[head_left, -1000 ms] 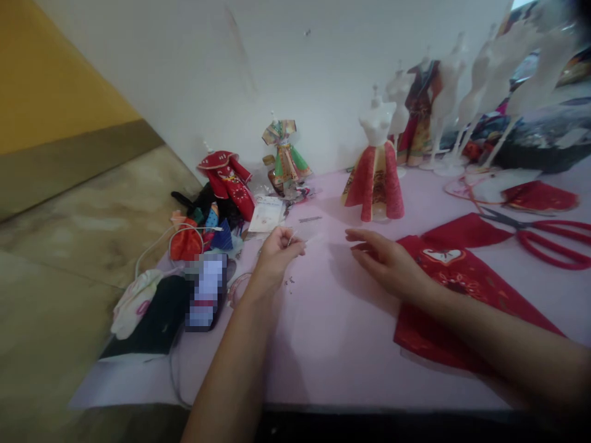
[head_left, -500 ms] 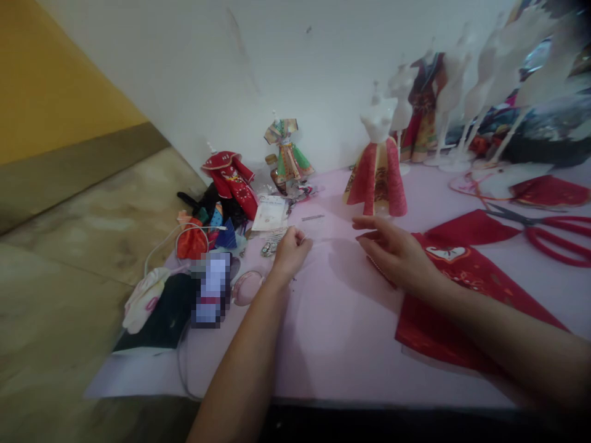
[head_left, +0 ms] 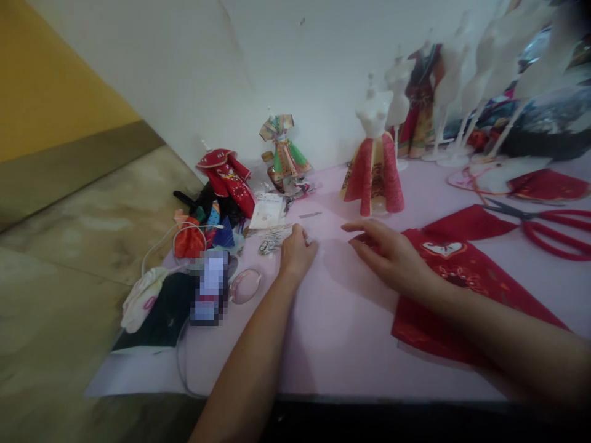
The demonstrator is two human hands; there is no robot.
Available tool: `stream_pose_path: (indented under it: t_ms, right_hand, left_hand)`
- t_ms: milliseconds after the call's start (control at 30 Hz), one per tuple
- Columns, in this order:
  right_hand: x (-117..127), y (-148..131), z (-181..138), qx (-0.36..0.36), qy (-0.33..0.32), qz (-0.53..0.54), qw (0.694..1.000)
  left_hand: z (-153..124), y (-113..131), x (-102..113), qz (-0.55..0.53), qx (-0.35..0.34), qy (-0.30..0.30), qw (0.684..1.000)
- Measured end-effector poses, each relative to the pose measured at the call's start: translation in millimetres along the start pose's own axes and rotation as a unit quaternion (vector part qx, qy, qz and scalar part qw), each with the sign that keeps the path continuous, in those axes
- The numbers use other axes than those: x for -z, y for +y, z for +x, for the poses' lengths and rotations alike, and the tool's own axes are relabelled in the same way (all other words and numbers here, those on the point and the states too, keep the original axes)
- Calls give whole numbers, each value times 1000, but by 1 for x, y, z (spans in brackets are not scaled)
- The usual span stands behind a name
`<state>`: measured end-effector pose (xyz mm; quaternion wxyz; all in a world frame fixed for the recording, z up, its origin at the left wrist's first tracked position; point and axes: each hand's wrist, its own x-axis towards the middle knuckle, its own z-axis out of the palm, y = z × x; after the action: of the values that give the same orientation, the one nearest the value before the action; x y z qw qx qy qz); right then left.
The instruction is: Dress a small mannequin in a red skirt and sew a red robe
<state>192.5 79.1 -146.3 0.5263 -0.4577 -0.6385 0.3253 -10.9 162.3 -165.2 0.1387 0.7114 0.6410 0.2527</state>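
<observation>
My left hand (head_left: 298, 252) is above the pink table top (head_left: 341, 344), its thumb and fingers pinched together. Whatever sits in that pinch is too small to make out. Close beside it lie several thin metallic pieces (head_left: 272, 241) on the table. My right hand (head_left: 388, 252) hovers to the right with thumb and index finger apart, and I see nothing between them. Under and beyond my right forearm is a red embroidered garment piece (head_left: 462, 295) with a white patch, lying flat. A doll-sized dress form (head_left: 373, 117) in a red and gold skirt stands behind my right hand.
Large red-handled scissors (head_left: 554, 227) lie at the right. Bare white dress forms (head_left: 475, 86) line the back right. On the left are a phone (head_left: 210, 289), a pink ring-shaped band (head_left: 244, 286), a cable and fabric scraps (head_left: 189, 237). Small dressed forms (head_left: 281, 144) stand behind.
My left hand has shifted slightly right, still pinched. My right hand has moved slightly left, and the beaded red edge seen below it earlier no longer shows. The view has shifted a little.
</observation>
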Motion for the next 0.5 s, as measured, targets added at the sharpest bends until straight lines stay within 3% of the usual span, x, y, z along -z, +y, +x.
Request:
stream_pose_path:
  t_ms: [500]
  right_hand:
    - [0,1,0,24,-12,-37,999]
  left_hand:
    - [-5,8,4,111,-39,24,993]
